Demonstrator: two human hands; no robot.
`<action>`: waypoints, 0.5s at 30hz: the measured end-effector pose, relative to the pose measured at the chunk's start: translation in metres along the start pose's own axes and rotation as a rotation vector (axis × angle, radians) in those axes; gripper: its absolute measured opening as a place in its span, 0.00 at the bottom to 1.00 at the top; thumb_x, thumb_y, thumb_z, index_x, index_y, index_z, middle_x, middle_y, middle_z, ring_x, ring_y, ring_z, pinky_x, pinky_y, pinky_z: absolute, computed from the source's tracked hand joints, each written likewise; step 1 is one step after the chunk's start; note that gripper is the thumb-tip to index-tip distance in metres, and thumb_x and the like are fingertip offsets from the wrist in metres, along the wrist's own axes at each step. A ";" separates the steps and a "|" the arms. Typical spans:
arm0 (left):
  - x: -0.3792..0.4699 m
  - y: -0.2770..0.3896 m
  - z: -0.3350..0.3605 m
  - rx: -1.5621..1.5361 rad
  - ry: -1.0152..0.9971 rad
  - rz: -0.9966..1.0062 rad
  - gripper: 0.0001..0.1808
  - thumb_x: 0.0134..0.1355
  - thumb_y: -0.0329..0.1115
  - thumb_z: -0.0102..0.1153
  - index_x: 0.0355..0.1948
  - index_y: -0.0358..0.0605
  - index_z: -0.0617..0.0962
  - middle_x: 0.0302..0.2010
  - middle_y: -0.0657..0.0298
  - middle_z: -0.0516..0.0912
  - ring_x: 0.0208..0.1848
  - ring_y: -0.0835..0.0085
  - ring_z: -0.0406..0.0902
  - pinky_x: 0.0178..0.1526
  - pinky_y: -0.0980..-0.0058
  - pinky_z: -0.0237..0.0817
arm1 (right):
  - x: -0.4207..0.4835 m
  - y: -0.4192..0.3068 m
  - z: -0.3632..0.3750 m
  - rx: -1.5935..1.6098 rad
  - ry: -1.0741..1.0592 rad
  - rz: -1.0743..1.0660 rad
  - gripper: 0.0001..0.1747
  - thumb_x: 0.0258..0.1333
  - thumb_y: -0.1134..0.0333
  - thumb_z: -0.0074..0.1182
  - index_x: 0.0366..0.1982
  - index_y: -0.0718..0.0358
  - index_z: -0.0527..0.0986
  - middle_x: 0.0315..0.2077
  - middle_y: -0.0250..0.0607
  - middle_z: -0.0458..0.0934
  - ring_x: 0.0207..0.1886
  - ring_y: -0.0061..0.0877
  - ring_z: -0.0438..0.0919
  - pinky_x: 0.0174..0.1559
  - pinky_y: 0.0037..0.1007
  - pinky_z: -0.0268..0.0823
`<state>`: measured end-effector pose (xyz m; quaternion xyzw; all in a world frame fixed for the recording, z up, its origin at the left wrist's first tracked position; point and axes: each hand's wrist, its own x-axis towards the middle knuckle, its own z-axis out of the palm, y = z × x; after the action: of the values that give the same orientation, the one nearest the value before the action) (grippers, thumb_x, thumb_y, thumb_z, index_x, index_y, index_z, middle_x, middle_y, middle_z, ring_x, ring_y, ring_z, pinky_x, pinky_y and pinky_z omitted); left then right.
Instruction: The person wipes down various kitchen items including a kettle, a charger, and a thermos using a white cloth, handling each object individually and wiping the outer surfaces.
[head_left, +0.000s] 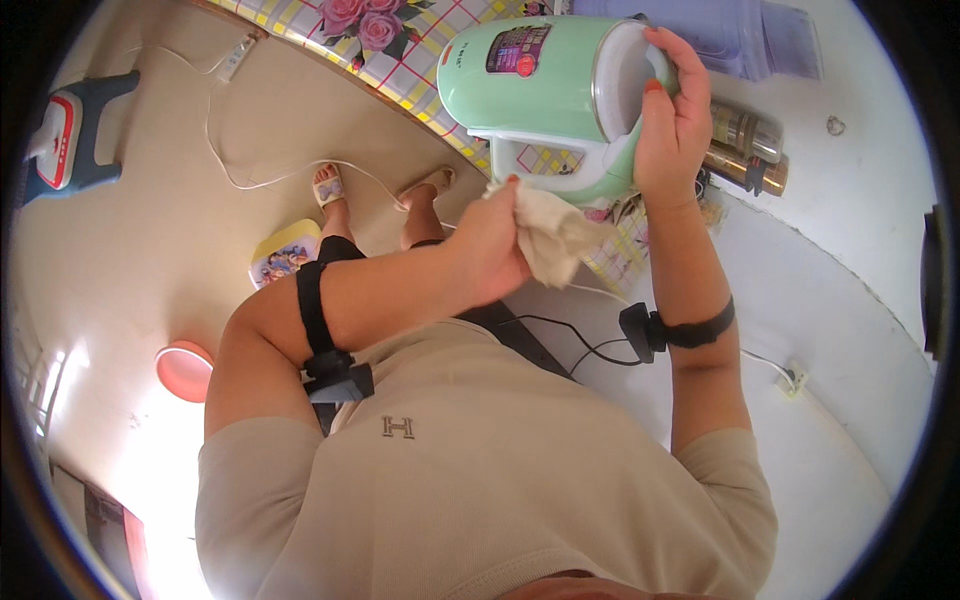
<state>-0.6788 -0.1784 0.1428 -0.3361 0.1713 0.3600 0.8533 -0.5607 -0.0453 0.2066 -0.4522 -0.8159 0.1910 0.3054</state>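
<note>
A pale green electric kettle (529, 75) with a white-lined handle (551, 139) lies tilted on its side over the table. My right hand (679, 120) grips its white end (621, 82) at the rim, thumb and fingers curled over the edge. Whether that end is a lid or an opening I cannot tell. A crumpled off-white cloth (555, 232) is pinched in my left hand (487, 236), just below the handle. Part of the cloth hangs loose to the right. The kettle's side bears a dark label with writing.
A flowered plastic tablecloth (431, 56) covers the table. Lilac plastic containers (675, 30) and metal flasks (742, 154) stand near the wall. A white cord (225, 169) crosses the floor from a power strip (238, 58). An orange basin (184, 371) and yellow-rimmed stool (285, 251) are on the left.
</note>
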 end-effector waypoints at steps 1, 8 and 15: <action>-0.008 -0.002 0.009 0.023 -0.055 -0.092 0.23 0.70 0.46 0.27 0.57 0.41 0.64 0.56 0.57 0.69 0.56 0.63 0.69 0.62 0.61 0.57 | -0.001 -0.001 -0.002 -0.006 0.022 0.003 0.22 0.48 0.78 0.39 0.48 0.65 0.69 0.45 0.40 0.73 0.47 0.26 0.71 0.52 0.23 0.59; 0.006 0.012 -0.021 0.327 -0.037 -0.003 0.23 0.66 0.44 0.34 0.55 0.41 0.68 0.55 0.55 0.72 0.57 0.61 0.69 0.61 0.61 0.59 | -0.003 -0.001 0.004 -0.125 0.102 -0.045 0.22 0.41 0.73 0.49 0.45 0.60 0.70 0.40 0.47 0.73 0.45 0.44 0.71 0.49 0.40 0.63; -0.005 0.086 -0.028 0.818 0.112 0.402 0.23 0.68 0.46 0.35 0.58 0.46 0.66 0.54 0.60 0.73 0.55 0.62 0.71 0.57 0.59 0.64 | -0.003 -0.006 0.001 -0.036 0.254 -0.027 0.21 0.41 0.74 0.52 0.43 0.60 0.70 0.40 0.45 0.72 0.46 0.43 0.71 0.48 0.39 0.64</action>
<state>-0.7465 -0.1563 0.0873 0.0493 0.4070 0.4027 0.8184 -0.5635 -0.0512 0.2086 -0.4673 -0.7799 0.1132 0.4006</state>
